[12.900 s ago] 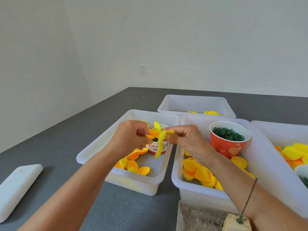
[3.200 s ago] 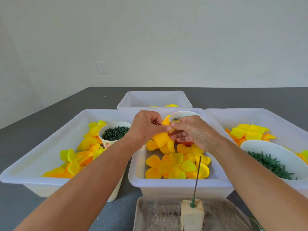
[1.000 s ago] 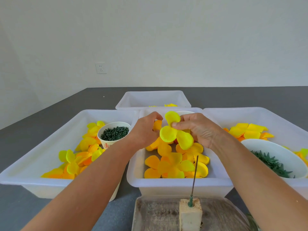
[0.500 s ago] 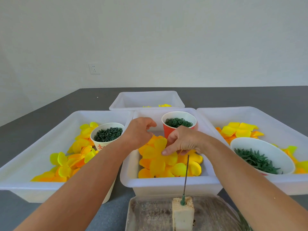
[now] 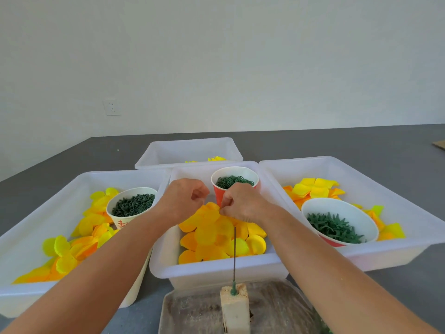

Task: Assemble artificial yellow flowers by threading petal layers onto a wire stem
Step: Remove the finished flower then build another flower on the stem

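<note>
My right hand pinches the upper edge of an orange-yellow petal layer on top of the petal pile in the middle white bin. My left hand hovers just left of that petal with its fingers curled in, and nothing shows in it. A thin wire stem stands upright in a foam block at the near edge, bare of petals.
A red cup of green rings stands behind my hands. The left bin holds petals and a white cup of green pieces. The right bin holds petals and a bowl of green calyxes. A far bin and a tray are also here.
A second ago both hands held a yellow-green petal layer above the bin. They have dropped to the pile, and my right hand now pinches an orange-yellow layer.
</note>
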`<control>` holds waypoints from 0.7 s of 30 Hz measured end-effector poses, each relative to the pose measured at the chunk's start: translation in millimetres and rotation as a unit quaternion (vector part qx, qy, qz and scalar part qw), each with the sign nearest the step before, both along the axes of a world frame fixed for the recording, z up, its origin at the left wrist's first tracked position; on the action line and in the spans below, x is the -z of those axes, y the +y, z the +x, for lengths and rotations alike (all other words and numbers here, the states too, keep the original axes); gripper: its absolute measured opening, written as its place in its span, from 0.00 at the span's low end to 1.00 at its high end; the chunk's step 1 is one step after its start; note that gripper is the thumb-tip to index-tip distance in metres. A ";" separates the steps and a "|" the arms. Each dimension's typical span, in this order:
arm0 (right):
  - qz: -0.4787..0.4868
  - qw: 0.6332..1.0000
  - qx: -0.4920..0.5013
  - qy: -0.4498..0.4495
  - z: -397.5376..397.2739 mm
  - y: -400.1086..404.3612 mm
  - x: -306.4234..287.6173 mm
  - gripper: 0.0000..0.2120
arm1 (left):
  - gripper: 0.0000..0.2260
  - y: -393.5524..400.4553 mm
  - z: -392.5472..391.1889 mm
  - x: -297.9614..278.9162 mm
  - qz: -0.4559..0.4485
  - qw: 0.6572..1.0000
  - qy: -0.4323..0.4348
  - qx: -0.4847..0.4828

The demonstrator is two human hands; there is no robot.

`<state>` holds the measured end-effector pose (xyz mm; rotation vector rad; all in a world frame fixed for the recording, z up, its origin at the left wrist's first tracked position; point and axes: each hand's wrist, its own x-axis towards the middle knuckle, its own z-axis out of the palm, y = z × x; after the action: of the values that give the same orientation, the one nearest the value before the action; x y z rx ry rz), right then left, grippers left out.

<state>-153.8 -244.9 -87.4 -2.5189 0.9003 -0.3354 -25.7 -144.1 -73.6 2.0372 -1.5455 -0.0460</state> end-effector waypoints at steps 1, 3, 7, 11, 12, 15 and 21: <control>-0.009 1.000 -0.003 -0.002 0.1 1.3 -0.7 0.08 | 0.09 -0.6 -3.6 -2.4 0.006 1.000 -0.010 0.007; -0.012 1.000 -0.004 -0.010 1.1 4.3 -3.1 0.08 | 0.09 -3.1 -11.9 -8.4 0.004 1.000 -0.022 0.020; 0.036 0.999 0.002 -0.033 3.2 10.4 -13.9 0.04 | 0.10 -11.9 -28.6 -24.3 0.003 0.997 -0.072 0.034; 0.042 0.996 0.015 -0.072 -8.8 4.1 -30.5 0.09 | 0.11 -27.3 -45.3 -38.4 -0.043 0.996 -0.077 0.013; 0.048 0.995 0.023 -0.083 -14.2 0.4 -34.7 0.08 | 0.10 -32.8 -50.5 -41.3 -0.058 0.996 -0.074 0.004; 0.072 0.989 0.044 -0.118 -30.1 -12.1 -45.2 0.06 | 0.11 -49.9 -65.1 -45.4 -0.096 0.994 -0.057 -0.005; 0.099 0.974 0.110 -0.169 -65.0 -60.4 -48.0 0.03 | 0.12 -79.5 -77.2 -35.1 -0.132 0.990 -0.041 -0.005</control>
<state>-218.7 -305.3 -39.4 -2.0996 1.0167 -0.6862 -102.9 -223.6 -38.5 1.8569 -1.5013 0.2376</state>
